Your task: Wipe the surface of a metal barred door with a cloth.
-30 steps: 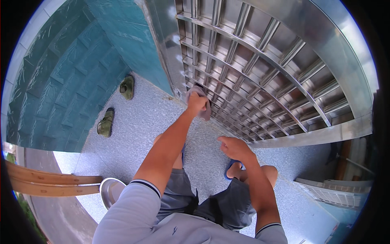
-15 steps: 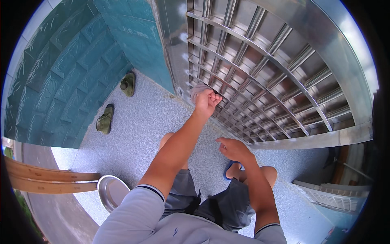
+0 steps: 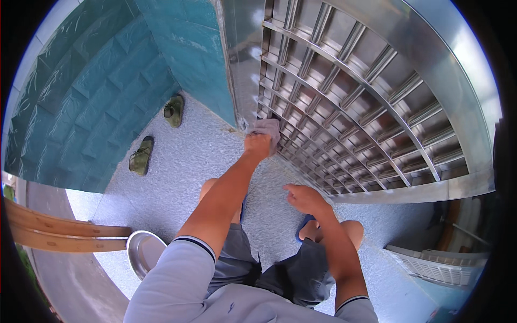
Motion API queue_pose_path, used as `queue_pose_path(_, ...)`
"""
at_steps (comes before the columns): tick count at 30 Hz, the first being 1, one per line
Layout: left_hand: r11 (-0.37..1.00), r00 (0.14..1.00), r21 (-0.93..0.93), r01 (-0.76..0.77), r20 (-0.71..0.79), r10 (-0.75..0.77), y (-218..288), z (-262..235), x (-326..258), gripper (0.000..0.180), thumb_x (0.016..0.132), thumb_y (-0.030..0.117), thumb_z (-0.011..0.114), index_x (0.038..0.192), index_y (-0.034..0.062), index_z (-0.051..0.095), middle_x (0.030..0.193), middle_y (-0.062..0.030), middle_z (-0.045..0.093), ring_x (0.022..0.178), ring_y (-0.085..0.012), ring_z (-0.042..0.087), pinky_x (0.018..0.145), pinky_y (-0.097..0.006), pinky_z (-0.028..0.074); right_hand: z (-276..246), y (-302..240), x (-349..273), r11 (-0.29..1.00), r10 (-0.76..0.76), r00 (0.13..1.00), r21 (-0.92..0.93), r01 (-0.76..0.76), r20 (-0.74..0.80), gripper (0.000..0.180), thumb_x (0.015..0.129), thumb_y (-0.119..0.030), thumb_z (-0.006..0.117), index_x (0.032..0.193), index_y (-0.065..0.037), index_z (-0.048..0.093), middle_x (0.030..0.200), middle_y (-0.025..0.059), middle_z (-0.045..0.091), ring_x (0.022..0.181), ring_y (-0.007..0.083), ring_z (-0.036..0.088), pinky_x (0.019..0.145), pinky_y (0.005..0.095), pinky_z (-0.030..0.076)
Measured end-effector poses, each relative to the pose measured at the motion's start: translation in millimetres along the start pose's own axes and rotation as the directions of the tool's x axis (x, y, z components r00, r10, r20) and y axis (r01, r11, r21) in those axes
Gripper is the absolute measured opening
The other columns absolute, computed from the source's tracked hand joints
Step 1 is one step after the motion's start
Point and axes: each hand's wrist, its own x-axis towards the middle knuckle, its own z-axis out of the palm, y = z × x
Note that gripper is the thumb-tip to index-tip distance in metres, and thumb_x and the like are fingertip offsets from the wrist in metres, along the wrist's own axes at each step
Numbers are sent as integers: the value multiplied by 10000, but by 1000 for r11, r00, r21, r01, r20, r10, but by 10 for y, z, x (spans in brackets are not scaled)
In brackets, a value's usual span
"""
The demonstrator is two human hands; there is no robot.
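1. Head view: the left hand (image 3: pixel 257 145) is closed in a fist on a crumpled grey cloth (image 3: pixel 267 129), pressing it against the lower left corner of a shiny steel gate made of ribbed bars and crossing rails (image 3: pixel 344 102). The cloth sits at the far end of the outstretched left arm, just right of the gate's flat polished steel post (image 3: pixel 243 59).

2. The right hand (image 3: pixel 302 197) is open, its fingers loosely spread and pointing left. It holds nothing and hovers above the floor, near the gate's bottom rail (image 3: pixel 409 189) but apart from it.

3. The floor is a pale speckled terrazzo with a fine grainy surface (image 3: pixel 177 167). To the left rises a wall of teal rectangular tiles with a faint sheen (image 3: pixel 81 102).

4. Two olive green slippers lie on the floor by that wall, one farther (image 3: pixel 173 110) and one nearer (image 3: pixel 140 156), well apart from the hands.

5. At near left a round metal basin (image 3: pixel 141 250) stands on the floor, touching or just beside a curved wooden plank (image 3: pixel 59 234). At near right is a white slatted plastic piece (image 3: pixel 436 264).

6. The person crouches in dark grey shorts (image 3: pixel 280 274) and a light grey shirt with dark-trimmed sleeves.

7. Against the frame half a second ago, the left hand and cloth have shifted left and lower along the gate, reaching the corner by the post; the right hand has hardly moved.
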Motion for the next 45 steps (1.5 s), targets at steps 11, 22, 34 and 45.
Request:
queue_pose_path(11,989,987,57,137,72,-141,201,-29,-34,252,820,202,489,1036,103,572,1062,-190,608,998,-299,596,822,-444,448,-103,-80,-57,1000,18,999,-11,-18,-27,342,808,-172,534,1140,-88,547,904,124,635,866,310,602,741,415,462)
queue_pose_path(22,63,778,-943,328,232,-584,539,6,68,192,841,150,557,771,-27,528,546,-117,559,372,-243,533,311,-434,397,-125,-45,-171,1000,28,999,-5,-28,-30,364,800,-182,549,1155,-104,544,897,126,634,860,311,603,728,415,465)
queue_pose_path(34,444,849,-727,-524,-486,206,1012,-461,-708,176,798,83,601,942,-16,617,812,-107,594,740,-243,585,692,-331,458,-133,106,-302,998,65,995,7,-65,-73,358,804,-182,519,1154,-111,547,913,114,640,869,299,607,737,411,469)
queue_pose_path(45,774,780,-395,-494,-596,193,1670,-640,-616,151,746,141,595,792,0,565,796,-193,557,755,-372,565,635,-441,459,-180,-20,-384,992,116,993,-43,-117,-25,390,806,-186,526,1188,-109,527,910,131,637,854,304,604,748,425,456)
